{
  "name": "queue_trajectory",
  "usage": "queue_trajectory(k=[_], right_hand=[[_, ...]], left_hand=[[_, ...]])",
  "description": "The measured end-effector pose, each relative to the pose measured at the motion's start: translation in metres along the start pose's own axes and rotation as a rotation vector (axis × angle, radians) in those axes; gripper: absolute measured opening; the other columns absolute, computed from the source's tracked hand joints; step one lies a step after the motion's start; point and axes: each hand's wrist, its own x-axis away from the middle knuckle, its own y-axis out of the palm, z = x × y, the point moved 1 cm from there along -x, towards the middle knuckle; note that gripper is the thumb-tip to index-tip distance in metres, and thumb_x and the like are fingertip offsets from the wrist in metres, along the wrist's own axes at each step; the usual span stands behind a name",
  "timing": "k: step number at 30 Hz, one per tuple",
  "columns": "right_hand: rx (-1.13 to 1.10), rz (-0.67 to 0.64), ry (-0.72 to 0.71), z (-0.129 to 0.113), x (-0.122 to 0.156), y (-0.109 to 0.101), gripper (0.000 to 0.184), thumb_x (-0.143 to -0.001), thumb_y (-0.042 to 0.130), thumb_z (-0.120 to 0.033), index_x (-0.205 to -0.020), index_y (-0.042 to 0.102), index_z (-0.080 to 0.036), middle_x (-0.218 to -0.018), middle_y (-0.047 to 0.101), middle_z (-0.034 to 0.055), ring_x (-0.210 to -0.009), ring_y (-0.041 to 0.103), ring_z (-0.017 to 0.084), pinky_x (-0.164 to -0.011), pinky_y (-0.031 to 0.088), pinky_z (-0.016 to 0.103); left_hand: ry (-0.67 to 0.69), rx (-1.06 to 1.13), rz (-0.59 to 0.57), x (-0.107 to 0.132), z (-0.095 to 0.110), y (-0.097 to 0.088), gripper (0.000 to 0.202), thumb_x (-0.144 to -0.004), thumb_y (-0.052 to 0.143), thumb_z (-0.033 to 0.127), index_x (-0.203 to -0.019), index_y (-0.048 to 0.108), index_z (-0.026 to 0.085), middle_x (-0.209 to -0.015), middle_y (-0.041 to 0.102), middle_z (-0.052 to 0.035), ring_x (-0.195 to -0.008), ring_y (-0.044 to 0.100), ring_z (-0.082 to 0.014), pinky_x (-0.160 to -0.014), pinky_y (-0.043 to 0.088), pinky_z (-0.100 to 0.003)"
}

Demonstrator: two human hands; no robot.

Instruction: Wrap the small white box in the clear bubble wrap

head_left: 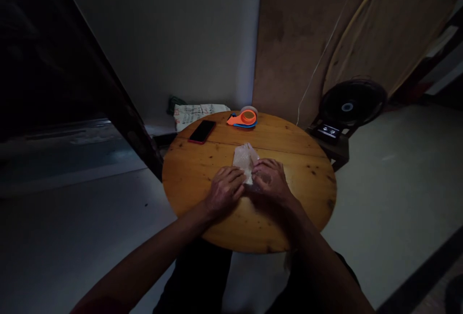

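Plastic packet (pixel 245 159) lies at the desk's (pixel 188 179) middle; left hand (pixel 224 187) at its 7 o'clock, right hand (pixel 270 179) at 5; whether either grip pinches or merely presses, I cannot tell; best keep pressure even, edges aligned.

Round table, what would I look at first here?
Probably the bright orange tape dispenser at the far edge of the table, the brightest colour in the dim room. Next, the left hand and right hand meeting on a pale crinkly packet at its middle.
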Motion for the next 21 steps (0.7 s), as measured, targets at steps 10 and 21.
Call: queue_trajectory(k=[10, 21], right_hand=[[-0.049, 0.054, 0.060, 0.006, 0.000, 0.002, 0.013, -0.077, 0.058, -0.028, -0.084, 0.068, -0.022, -0.110, 0.063, 0.0059, -0.106, 0.055, 0.024, -0.096, 0.036, 0.041], [-0.101, -0.066, 0.630, 0.015, 0.031, -0.013, 0.057, -0.078, 0.058, -0.044, -0.126, 0.051, -0.016, -0.102, 0.065, 0.0101, -0.085, 0.062, 0.021, -0.076, 0.050, 0.034]], left_hand=[[-0.005, 0.039, -0.078, 0.000, 0.008, 0.000, 0.031, -0.084, 0.056, 0.033, -0.110, 0.063, 0.017, -0.113, 0.065, -0.0115, -0.111, 0.056, -0.0271, -0.093, 0.046, -0.045], [-0.032, 0.023, -0.169, -0.006, 0.009, -0.007, 0.021, -0.091, 0.046, 0.024, -0.102, 0.063, 0.018, -0.106, 0.064, -0.0095, -0.104, 0.054, -0.0239, -0.087, 0.042, -0.040]])
